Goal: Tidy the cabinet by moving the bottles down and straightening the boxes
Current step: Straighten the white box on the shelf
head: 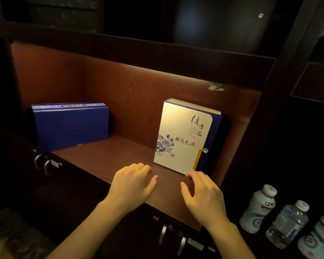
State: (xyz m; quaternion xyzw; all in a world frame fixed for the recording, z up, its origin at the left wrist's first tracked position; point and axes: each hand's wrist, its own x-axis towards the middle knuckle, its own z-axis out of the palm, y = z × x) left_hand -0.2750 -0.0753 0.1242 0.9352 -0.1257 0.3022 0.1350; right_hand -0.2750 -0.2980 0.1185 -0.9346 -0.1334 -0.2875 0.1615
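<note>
Head view, left to right: blue box (71,126) stands on its long edge at the lit shelf (108,161) rear-left. Left hand (133,182), fingers loosely apart, empty, rests at the shelf front. White tea box (183,137) stands upright; right hand (204,195), open and empty, just beside its lower corner. Three water bottles (286,221) stand lower right.

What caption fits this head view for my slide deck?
Both hands, left hand and right hand, hover empty before the upright white box.
</note>
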